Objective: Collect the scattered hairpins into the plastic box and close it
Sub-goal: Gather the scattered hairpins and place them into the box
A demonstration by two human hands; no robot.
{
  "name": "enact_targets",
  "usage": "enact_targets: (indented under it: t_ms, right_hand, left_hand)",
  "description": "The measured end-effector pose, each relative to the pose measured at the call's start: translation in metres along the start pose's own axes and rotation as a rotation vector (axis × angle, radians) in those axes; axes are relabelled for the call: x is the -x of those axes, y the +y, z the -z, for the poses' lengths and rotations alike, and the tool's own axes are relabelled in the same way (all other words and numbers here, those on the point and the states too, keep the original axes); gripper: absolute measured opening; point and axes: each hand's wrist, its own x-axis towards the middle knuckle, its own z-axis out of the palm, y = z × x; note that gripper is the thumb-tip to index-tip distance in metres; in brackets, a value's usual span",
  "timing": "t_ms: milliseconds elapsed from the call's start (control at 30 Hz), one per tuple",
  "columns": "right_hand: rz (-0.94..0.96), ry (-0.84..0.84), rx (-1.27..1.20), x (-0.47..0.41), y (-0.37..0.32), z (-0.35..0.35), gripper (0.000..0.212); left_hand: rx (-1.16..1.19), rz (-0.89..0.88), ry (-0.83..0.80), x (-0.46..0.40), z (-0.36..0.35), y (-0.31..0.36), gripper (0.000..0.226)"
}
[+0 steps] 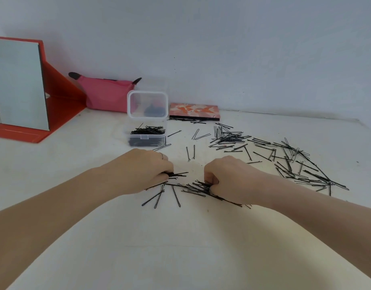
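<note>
Your left hand and right hand have fingers curled around black hairpins on the bench, near the open plastic box.

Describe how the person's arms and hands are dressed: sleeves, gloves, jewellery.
Both forearms are bare, with no sleeves in view and no gloves. The left hand wears a thin ring on one of its fingers. The right hand shows no ring, watch or bracelet.

A plain pale wall rises behind a white table under soft, even light.
</note>
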Motion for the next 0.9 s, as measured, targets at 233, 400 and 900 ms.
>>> enact_targets:
  t_ms: [233, 400, 900]
  right_hand:
    - [-0.021, -0.036, -0.04, -0.011, 0.001, 0.019, 0.015]
    - [-0.026, -0.08, -0.247, -0.038, 0.002, 0.046, 0.008]
    - [0.205, 0.182, -0.223, -0.163, -0.084, 0.088, 0.014]
  left_hand:
    - [-0.104, 0.007, 0.332, 0.013, -0.023, -0.022, 0.006]
    - [-0.093, 0.011, 0.443, 0.014, -0.036, -0.038, 0.015]
    - [0.065, 0.149, 0.521, 0.024, -0.057, -0.034, 0.019]
